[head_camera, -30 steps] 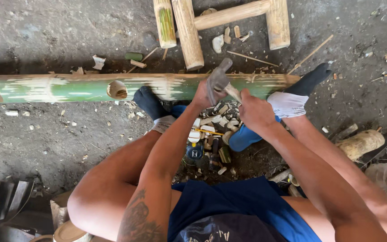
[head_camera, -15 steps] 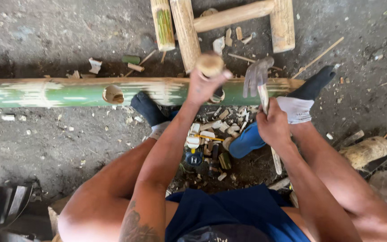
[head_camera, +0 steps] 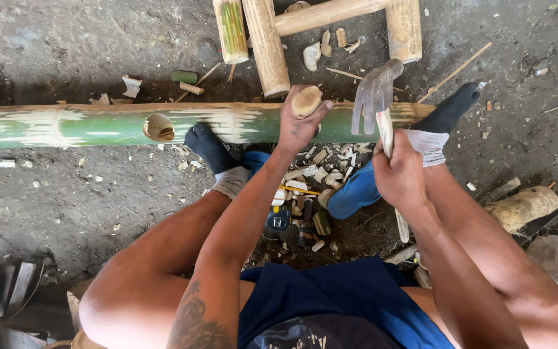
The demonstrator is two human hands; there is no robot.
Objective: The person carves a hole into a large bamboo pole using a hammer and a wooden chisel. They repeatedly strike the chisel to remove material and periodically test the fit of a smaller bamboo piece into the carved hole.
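Mid-way through fitting a peg here. My left hand (head_camera: 298,123) is wrapped around a short wooden peg (head_camera: 306,100), holding it upright against the top of the green bamboo pole (head_camera: 98,123) that lies across the floor (head_camera: 66,194) in front of me. My right hand (head_camera: 398,174) is closed tight on the handle of a hatchet (head_camera: 374,97), with the head raised just right of the peg, above the pole.

Both feet are in dark socks and braced against the near side of the pole — one left of the peg, one out at the pole's right end. There's already a round hole (head_camera: 159,127) cut in the pole well left of the peg. Chips (head_camera: 311,168) are piled on my side of the pole, between my feet, and a pale bamboo frame (head_camera: 318,26) sits on the far side.

So I'd call this the driving step: peg lined up, not yet seated. The strike probably needs the flat back of the hatchet square on the peg's top — with my fingers low enough to stay out of the way.
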